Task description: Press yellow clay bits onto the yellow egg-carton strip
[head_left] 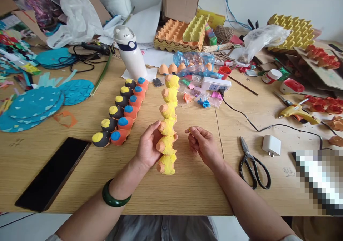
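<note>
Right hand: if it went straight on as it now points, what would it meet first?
Likely the yellow strip held in the left hand, though this view leaves depth unclear.

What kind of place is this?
Probably an indoor craft workspace: the left hand holds a partly yellow egg-carton strip, and black-handled scissors and a yellow glue gun lie nearby.
</note>
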Motion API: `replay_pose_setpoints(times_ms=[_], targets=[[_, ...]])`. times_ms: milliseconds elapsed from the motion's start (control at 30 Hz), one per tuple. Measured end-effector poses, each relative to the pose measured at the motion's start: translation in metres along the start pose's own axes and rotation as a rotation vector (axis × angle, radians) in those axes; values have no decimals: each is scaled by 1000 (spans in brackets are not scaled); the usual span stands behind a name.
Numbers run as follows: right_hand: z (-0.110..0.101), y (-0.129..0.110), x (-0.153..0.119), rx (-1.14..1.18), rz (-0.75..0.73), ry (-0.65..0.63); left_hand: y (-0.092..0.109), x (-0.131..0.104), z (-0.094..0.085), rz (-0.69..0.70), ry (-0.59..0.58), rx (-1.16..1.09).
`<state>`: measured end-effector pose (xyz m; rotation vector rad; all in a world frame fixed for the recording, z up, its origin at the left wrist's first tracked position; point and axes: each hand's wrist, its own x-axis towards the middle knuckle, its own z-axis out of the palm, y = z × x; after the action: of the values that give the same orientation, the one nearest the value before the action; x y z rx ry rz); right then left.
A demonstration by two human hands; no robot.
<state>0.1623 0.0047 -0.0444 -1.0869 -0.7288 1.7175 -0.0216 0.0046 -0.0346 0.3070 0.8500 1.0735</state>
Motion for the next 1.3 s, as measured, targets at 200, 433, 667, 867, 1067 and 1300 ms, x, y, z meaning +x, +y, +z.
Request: replay_pose_setpoints(times_ms=[200,433,667,867,1067,1300], targets=[[-1,0,3,148,35,-43,1,-1,2,-37,0,-15],[-3,3,4,107,17,-79,2,-3,5,-56,16,-49],[-5,3,4,76,-5,-138,1,-3,4,-28,-14,0],[-4,2,4,44,-8,-140,3,-3,5,-42,-4,-52],[-2,1,1,-19,19,-146,6,-7,10,-75,43,-109],[-2,4,3,63,5,-141,3,-6,11,-32,48,-53]])
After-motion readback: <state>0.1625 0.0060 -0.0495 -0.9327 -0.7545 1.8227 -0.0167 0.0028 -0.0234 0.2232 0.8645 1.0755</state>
